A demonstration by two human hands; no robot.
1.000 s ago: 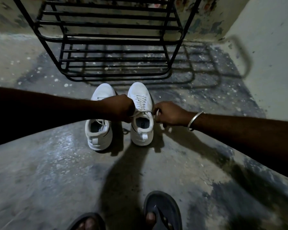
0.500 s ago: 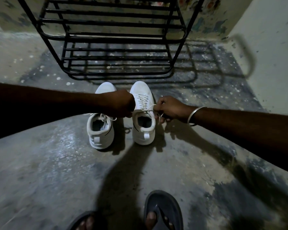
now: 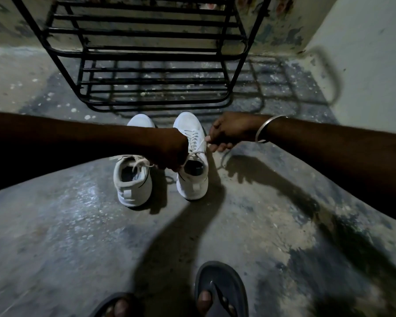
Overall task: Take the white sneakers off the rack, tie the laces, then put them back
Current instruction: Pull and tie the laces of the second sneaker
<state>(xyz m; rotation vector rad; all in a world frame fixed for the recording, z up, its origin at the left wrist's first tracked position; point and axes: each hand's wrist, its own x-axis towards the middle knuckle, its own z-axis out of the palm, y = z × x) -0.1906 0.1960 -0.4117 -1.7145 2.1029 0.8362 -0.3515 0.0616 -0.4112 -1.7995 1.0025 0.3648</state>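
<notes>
White sneakers (image 3: 192, 156) sitting side by side on concrete floor (image 3: 55, 236), toes facing black metal rack (image 3: 146, 53), just beside its lowest shelf. Left hand (image 3: 169, 151) fisting lace (image 3: 198, 148) over right sneaker's collar. Right hand (image 3: 229, 131) pinching other lace end, pulling sideways. Left sneaker (image 3: 133, 179) laces lying loose. Bangle (image 3: 269, 129) sitting on right wrist. Sandaled feet (image 3: 220, 294) showing at bottom.

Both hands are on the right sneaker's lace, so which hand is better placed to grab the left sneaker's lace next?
Left. The left hand sits right beside the left sneaker's loose lace, while the right hand is beyond the right sneaker.
</notes>
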